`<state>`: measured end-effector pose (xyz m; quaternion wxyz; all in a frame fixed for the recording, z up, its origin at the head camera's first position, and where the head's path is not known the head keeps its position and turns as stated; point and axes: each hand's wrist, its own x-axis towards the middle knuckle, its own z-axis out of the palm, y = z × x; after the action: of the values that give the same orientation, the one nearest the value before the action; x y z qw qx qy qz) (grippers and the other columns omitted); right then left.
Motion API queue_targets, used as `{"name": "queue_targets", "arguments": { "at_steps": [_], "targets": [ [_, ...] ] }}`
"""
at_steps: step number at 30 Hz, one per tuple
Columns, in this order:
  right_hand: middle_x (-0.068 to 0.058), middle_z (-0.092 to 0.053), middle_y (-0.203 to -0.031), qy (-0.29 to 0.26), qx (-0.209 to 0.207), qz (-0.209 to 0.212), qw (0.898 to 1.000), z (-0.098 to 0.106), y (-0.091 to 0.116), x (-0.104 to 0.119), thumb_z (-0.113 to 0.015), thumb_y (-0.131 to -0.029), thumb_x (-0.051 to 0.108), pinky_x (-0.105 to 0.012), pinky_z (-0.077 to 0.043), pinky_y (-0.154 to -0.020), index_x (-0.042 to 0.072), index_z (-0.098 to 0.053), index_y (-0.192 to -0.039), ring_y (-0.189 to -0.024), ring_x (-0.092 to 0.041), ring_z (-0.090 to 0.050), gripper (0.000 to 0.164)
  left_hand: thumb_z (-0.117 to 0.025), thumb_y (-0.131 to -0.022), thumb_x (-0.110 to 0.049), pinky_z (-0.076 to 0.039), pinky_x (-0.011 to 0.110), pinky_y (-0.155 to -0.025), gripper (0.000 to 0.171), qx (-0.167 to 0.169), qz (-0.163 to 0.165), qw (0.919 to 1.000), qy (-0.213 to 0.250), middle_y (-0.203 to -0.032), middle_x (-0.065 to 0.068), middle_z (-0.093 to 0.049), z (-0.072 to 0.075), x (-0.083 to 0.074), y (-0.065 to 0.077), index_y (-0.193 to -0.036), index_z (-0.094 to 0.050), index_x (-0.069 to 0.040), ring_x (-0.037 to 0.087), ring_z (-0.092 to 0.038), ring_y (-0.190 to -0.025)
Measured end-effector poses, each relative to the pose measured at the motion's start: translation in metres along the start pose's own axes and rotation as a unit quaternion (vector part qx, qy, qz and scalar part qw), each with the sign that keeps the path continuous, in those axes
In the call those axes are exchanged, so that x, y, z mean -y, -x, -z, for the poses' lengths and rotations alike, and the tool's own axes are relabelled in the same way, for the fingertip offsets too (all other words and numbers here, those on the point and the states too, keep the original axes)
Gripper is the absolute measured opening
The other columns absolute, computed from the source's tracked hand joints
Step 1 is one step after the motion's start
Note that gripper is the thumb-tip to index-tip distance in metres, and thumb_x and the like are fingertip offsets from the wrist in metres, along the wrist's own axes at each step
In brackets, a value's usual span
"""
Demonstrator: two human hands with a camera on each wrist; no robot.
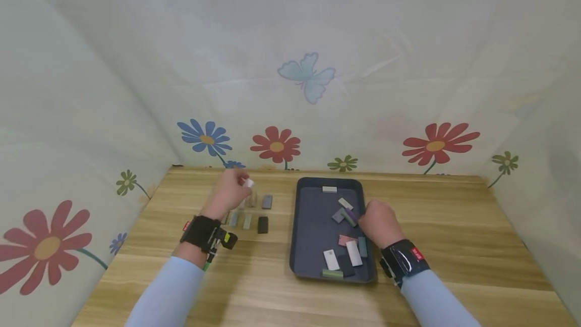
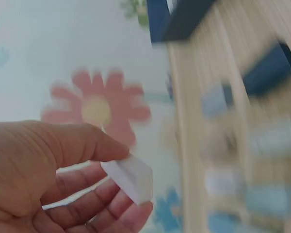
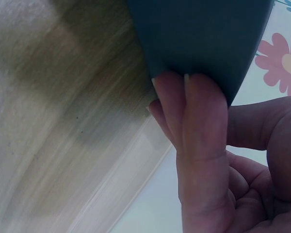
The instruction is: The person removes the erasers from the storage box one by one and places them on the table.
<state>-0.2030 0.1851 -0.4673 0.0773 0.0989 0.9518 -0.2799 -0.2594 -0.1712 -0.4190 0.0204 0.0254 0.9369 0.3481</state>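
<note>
Held between the thumb and fingers of my left hand (image 1: pixel 229 193) is a small white block (image 2: pixel 131 178), raised above the far left part of the table. Below and around that hand stand several small blocks, among them a black block (image 1: pixel 263 224), a grey block (image 1: pixel 267 202) and a pale block (image 1: pixel 247 221). My right hand (image 1: pixel 381 223) grips the right rim of a dark tray (image 1: pixel 294 236); in the right wrist view its fingers (image 3: pixel 203 111) press on the tray's outer side. Inside the tray lie loose blocks, including a white block (image 1: pixel 353 253) and a pink block (image 1: pixel 347 239).
The wooden table (image 1: pixel 445 226) extends to both sides of the tray. A pale fabric wall (image 1: pixel 363 115) with printed flowers rises behind it and at the left and right. A green block (image 1: pixel 333 273) lies at the tray's near end.
</note>
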Motion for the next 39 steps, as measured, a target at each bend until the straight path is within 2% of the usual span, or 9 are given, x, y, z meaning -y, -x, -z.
{"name": "queue_targets", "arguments": {
  "at_steps": [3,7,10,15,19,22,26,33,39],
  "targets": [
    [-0.012,-0.058,-0.074,0.007,-0.001,0.003,1.0,0.0,-0.001,-0.002,-0.059,-0.081,0.008,-0.029,-0.041,-0.049,-0.003,-0.061,-0.089,-0.063,-0.022,-0.055,0.014,-0.066,-0.079,-0.017,-0.05,0.029,-0.064,0.042,-0.031,0.033,0.9988,-0.019,-0.109,0.018,-0.061,0.015,0.033,0.004,-0.117,-0.058,-0.001,0.026,-0.062,-0.088],
    [-0.012,-0.057,-0.074,0.01,-0.001,0.003,1.0,0.0,-0.001,-0.005,-0.059,-0.082,0.009,-0.029,-0.041,-0.049,-0.003,-0.061,-0.09,-0.063,-0.022,-0.055,0.015,-0.067,-0.079,-0.021,-0.049,0.033,-0.066,0.041,-0.048,0.077,0.995,-0.042,-0.109,0.02,-0.062,0.027,0.064,0.008,-0.112,-0.06,0.003,0.029,-0.061,-0.089],
    [-0.012,-0.057,-0.074,0.003,0.003,0.0,1.0,0.0,0.001,-0.005,-0.059,-0.082,0.008,-0.029,-0.041,-0.049,-0.003,-0.061,-0.089,-0.063,-0.022,-0.054,0.014,-0.067,-0.081,-0.024,-0.049,0.036,-0.069,0.039,-0.046,0.099,0.9924,-0.056,-0.106,0.022,-0.063,0.029,0.079,0.009,-0.107,-0.062,0.005,0.032,-0.06,-0.09],
    [-0.011,-0.057,-0.075,0.0,0.011,-0.009,1.0,-0.001,0.003,-0.003,-0.059,-0.082,0.009,-0.028,-0.041,-0.05,-0.003,-0.062,-0.09,-0.064,-0.022,-0.055,0.014,-0.071,-0.072,-0.018,-0.049,0.036,-0.066,0.029,-0.046,0.109,0.9899,-0.078,-0.096,0.02,-0.066,0.024,0.097,0.01,-0.091,-0.068,0.004,0.03,-0.061,-0.084],
    [-0.012,-0.057,-0.075,0.008,0.007,-0.004,1.0,-0.002,0.002,-0.002,-0.06,-0.082,0.01,-0.028,-0.041,-0.05,-0.003,-0.062,-0.091,-0.064,-0.022,-0.054,0.015,-0.072,-0.067,-0.015,-0.043,0.03,-0.05,0.016,-0.051,0.111,0.9891,-0.082,-0.07,0.011,-0.063,0.022,0.103,0.012,-0.069,-0.067,0.0,0.023,-0.055,-0.062],
    [-0.012,-0.057,-0.073,0.011,0.003,0.004,1.0,-0.003,0.001,-0.003,-0.059,-0.082,0.01,-0.028,-0.04,-0.049,-0.003,-0.062,-0.089,-0.063,-0.022,-0.054,0.015,-0.071,-0.068,-0.015,-0.035,0.028,-0.042,0.021,-0.054,0.114,0.9887,-0.081,-0.052,0.002,-0.049,0.022,0.104,0.014,-0.055,-0.058,-0.004,0.017,-0.041,-0.048],
    [-0.011,-0.057,-0.072,0.01,-0.002,0.006,1.0,-0.002,0.0,-0.003,-0.059,-0.082,0.009,-0.029,-0.04,-0.049,-0.003,-0.062,-0.088,-0.062,-0.022,-0.054,0.014,-0.07,-0.066,-0.014,-0.035,0.027,-0.042,0.022,-0.047,0.126,0.9881,-0.075,-0.049,-0.001,-0.045,0.022,0.102,0.016,-0.053,-0.054,-0.006,0.016,-0.04,-0.046],
    [-0.011,-0.057,-0.073,0.003,0.003,0.0,1.0,-0.001,-0.001,0.0,-0.058,-0.082,0.009,-0.029,-0.041,-0.048,-0.002,-0.062,-0.088,-0.062,-0.022,-0.054,0.013,-0.073,-0.062,-0.012,-0.042,0.029,-0.049,0.014,-0.037,0.144,0.9857,-0.079,-0.064,0.008,-0.061,0.023,0.102,0.019,-0.064,-0.064,-0.002,0.022,-0.053,-0.058],
    [-0.011,-0.057,-0.07,0.011,0.001,0.008,1.0,-0.001,0.0,0.001,-0.058,-0.081,0.008,-0.028,-0.04,-0.047,-0.002,-0.062,-0.084,-0.059,-0.021,-0.054,0.011,-0.069,-0.068,-0.016,-0.035,0.028,-0.042,0.018,-0.054,0.144,0.9828,-0.102,-0.054,0.003,-0.054,0.018,0.094,0.023,-0.059,-0.058,-0.006,0.017,-0.047,-0.049]
  ]
}}
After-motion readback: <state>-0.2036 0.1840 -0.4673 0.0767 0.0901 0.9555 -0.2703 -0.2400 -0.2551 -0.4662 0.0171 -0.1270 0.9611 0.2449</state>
